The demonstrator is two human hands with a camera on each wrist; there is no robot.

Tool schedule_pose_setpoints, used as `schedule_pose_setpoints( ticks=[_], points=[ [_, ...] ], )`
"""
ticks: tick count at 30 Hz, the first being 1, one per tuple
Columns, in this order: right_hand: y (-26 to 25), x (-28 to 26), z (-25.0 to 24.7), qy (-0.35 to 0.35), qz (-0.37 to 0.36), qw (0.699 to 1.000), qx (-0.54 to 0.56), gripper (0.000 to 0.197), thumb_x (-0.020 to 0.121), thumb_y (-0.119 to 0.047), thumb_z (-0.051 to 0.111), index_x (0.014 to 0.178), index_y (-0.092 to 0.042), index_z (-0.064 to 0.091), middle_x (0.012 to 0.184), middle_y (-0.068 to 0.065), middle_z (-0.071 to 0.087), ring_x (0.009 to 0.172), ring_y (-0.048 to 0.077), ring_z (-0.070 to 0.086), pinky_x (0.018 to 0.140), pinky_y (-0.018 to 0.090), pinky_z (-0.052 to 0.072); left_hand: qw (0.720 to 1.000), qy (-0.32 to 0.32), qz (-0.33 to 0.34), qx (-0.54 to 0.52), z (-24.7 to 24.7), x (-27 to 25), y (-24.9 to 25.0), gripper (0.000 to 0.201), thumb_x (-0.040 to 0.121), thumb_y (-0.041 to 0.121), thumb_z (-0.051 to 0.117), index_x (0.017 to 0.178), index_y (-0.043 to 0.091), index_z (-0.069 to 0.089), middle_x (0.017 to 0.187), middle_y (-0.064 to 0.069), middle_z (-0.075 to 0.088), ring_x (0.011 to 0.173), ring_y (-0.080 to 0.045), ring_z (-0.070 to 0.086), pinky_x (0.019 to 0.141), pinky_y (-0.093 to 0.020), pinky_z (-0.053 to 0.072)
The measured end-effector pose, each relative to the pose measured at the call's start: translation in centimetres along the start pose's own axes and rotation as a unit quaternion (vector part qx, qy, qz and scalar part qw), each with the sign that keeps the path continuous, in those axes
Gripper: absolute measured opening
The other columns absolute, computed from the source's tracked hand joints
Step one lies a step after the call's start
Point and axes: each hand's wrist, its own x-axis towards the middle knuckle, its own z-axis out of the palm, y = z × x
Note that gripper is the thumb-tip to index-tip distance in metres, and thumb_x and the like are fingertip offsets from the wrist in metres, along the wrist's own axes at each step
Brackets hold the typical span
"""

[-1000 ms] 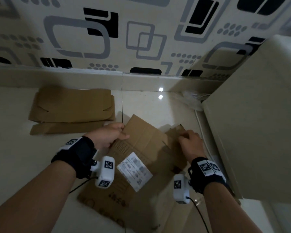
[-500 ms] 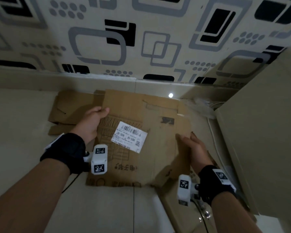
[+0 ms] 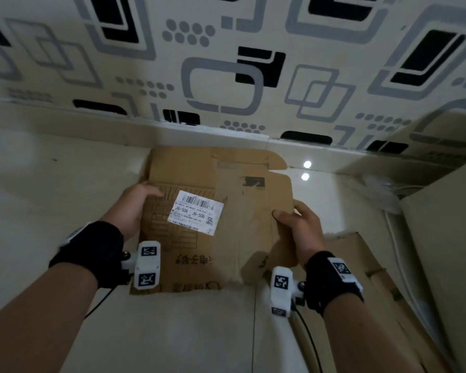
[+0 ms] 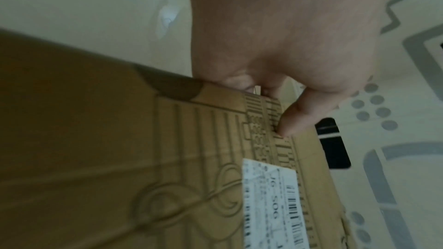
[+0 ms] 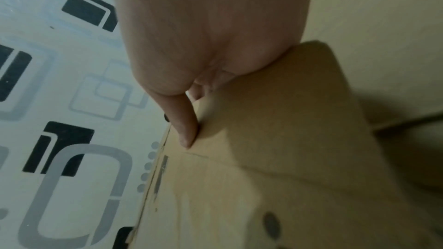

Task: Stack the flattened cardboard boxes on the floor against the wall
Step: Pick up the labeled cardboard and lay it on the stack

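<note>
I hold a flattened brown cardboard box (image 3: 242, 216) with a white shipping label (image 3: 195, 212) above the floor, close to the patterned wall (image 3: 226, 63). My left hand (image 3: 135, 204) grips its left edge, thumb on top (image 4: 294, 118). My right hand (image 3: 296, 224) grips its right edge, thumb pressed on the top face (image 5: 187, 130). The box (image 4: 120, 149) covers the cardboard that lay by the wall; only a strip of another flattened box (image 3: 277, 160) shows past its far edge. More flattened cardboard (image 3: 366, 265) lies on the floor at the right.
A tall beige cabinet side (image 3: 447, 238) stands at the right, with white cables (image 3: 390, 232) and crumpled plastic (image 3: 374, 187) beside it. A pale skirting board (image 3: 65, 122) runs along the wall's foot. Glossy tiled floor (image 3: 38, 184) spreads to the left.
Both hands lifted the labelled box off the floor pile at the right and carried it left and forward, over the cardboard by the wall. It now lies squarer to the wall.
</note>
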Motion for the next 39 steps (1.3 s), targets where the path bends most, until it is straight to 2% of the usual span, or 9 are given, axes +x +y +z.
schedule_pose_setpoints(
  ticks=[6,9,13,19,23,26,29,34,39],
  points=[
    [-0.5,1.7,4.3,0.005,-0.015,1.0,-0.006,0.018,0.093,-0.012,0.067,0.096,-0.029,0.072,0.098,0.001,0.078,0.091,0.024,0.072,0.081,0.038,0.058,0.995,0.07,0.069,-0.005,-3.9,0.6,0.3,0.046,0.083,-0.004,0.057,0.126,0.008,0.068,0.12,-0.018,0.073,0.094,-0.029,0.068,0.063,-0.027,0.051],
    [-0.5,2.4,5.8,0.01,-0.004,1.0,-0.022,0.02,0.096,-0.011,0.06,0.092,-0.027,0.071,0.104,0.004,0.075,0.098,0.027,0.069,0.088,0.043,0.058,0.988,0.092,0.121,0.029,-3.9,-0.2,0.4,0.039,0.08,-0.008,0.062,0.111,0.011,0.077,0.105,-0.01,0.079,0.092,-0.025,0.075,0.065,-0.025,0.057],
    [0.2,2.8,7.1,0.06,-0.012,0.998,-0.03,0.037,0.097,-0.013,0.061,0.133,-0.02,0.058,0.12,0.008,0.068,0.105,0.028,0.067,0.093,0.047,0.058,0.955,0.142,0.175,0.191,-4.0,0.1,-0.8,0.042,0.084,-0.006,0.065,0.111,0.024,0.073,0.127,-0.003,0.065,0.122,-0.02,0.058,0.098,-0.033,0.047],
    [0.5,3.4,7.6,0.101,-0.077,0.985,-0.115,0.046,0.095,-0.012,0.066,0.139,-0.018,0.054,0.135,0.009,0.064,0.109,0.021,0.059,0.099,0.04,0.052,0.892,0.004,0.173,0.418,-4.3,1.8,-3.0,0.068,0.074,0.007,0.086,0.137,0.018,0.062,0.152,-0.006,0.043,0.137,-0.02,0.041,0.118,-0.037,0.028],
    [0.9,3.9,7.6,0.051,-0.051,0.966,-0.246,0.054,0.097,-0.016,0.062,0.149,-0.02,0.051,0.16,0.007,0.044,0.146,0.03,0.043,0.121,0.046,0.035,0.834,-0.047,0.124,0.536,-4.0,2.8,-4.5,0.098,0.071,0.027,0.089,0.155,0.021,0.039,0.169,-0.007,0.008,0.155,-0.023,0.004,0.123,-0.042,0.01],
    [1.4,3.9,7.7,0.007,-0.034,0.946,-0.323,0.056,0.097,-0.018,0.06,0.152,-0.021,0.048,0.168,0.005,0.03,0.152,0.032,0.03,0.125,0.046,0.027,0.791,-0.036,0.129,0.596,-3.3,3.0,-5.0,0.103,0.074,0.036,0.085,0.159,0.023,0.029,0.17,-0.007,-0.001,0.155,-0.023,-0.007,0.123,-0.044,0.01],
    [1.8,3.5,7.6,-0.01,-0.024,0.941,-0.337,0.056,0.099,-0.02,0.058,0.154,-0.02,0.046,0.169,0.004,0.028,0.153,0.032,0.028,0.125,0.045,0.025,0.756,-0.007,0.147,0.638,-2.5,2.8,-5.0,0.102,0.073,0.045,0.082,0.158,0.023,0.03,0.169,-0.009,0.007,0.154,-0.026,0.0,0.121,-0.044,0.015],
    [1.3,2.9,6.4,0.014,-0.026,0.948,-0.317,0.057,0.097,-0.017,0.058,0.153,-0.022,0.045,0.165,0.007,0.035,0.15,0.033,0.033,0.123,0.048,0.03,0.786,0.042,0.171,0.592,-0.6,1.7,-3.5,0.082,0.066,0.053,0.07,0.141,0.024,0.057,0.148,-0.001,0.046,0.142,-0.024,0.031,0.111,-0.049,0.032],
    [-0.1,2.1,4.0,0.068,0.011,0.941,-0.332,0.057,0.093,-0.023,0.057,0.149,-0.027,0.048,0.157,0.007,0.04,0.143,0.033,0.037,0.114,0.056,0.036,0.805,0.049,0.2,0.557,2.1,1.0,-1.9,0.061,0.078,0.034,0.078,0.135,0.022,0.062,0.148,-0.002,0.048,0.14,-0.024,0.037,0.112,-0.038,0.03]
  ],
)
